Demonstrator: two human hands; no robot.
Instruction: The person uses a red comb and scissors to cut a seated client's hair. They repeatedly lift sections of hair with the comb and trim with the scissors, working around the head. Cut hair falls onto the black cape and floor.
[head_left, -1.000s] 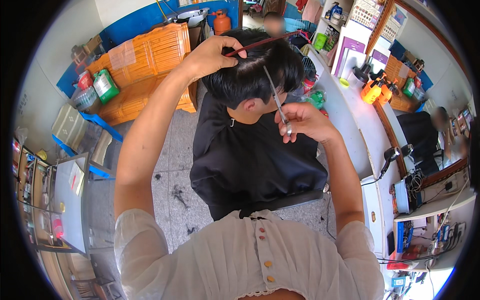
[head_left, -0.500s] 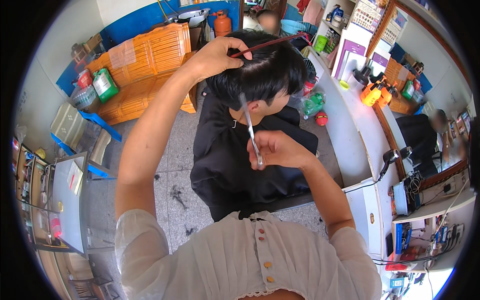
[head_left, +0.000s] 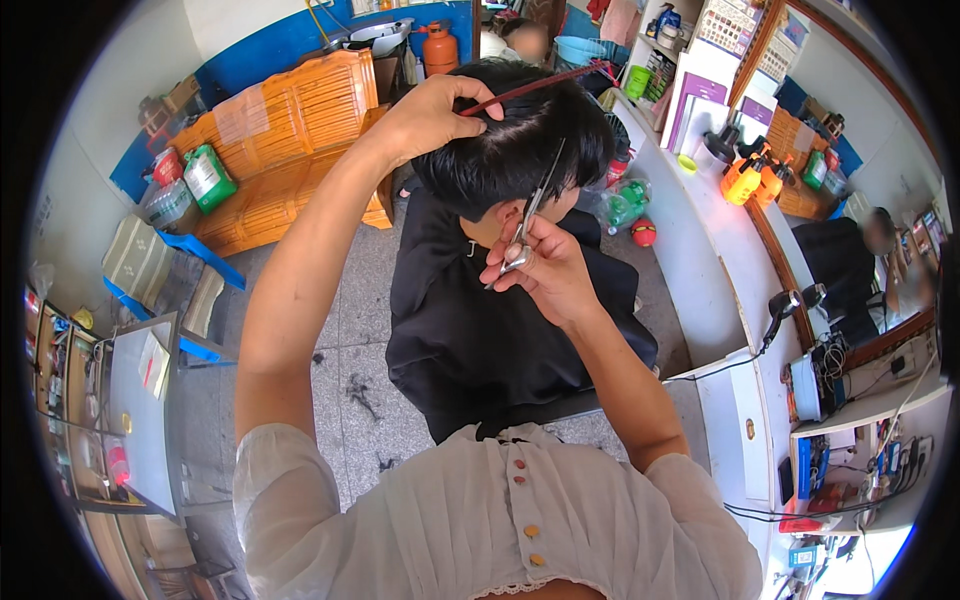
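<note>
Head view, scissors (head_left: 530, 215) beside hair (head_left: 515, 135)

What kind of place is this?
Most likely a small barber shop. The right hand holds scissors beside a seated person's black hair, a black cape covers them, and hair clippings lie on the floor.

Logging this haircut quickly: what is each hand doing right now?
Left hand: closed on a red comb.
Right hand: closed on scissors.
</note>
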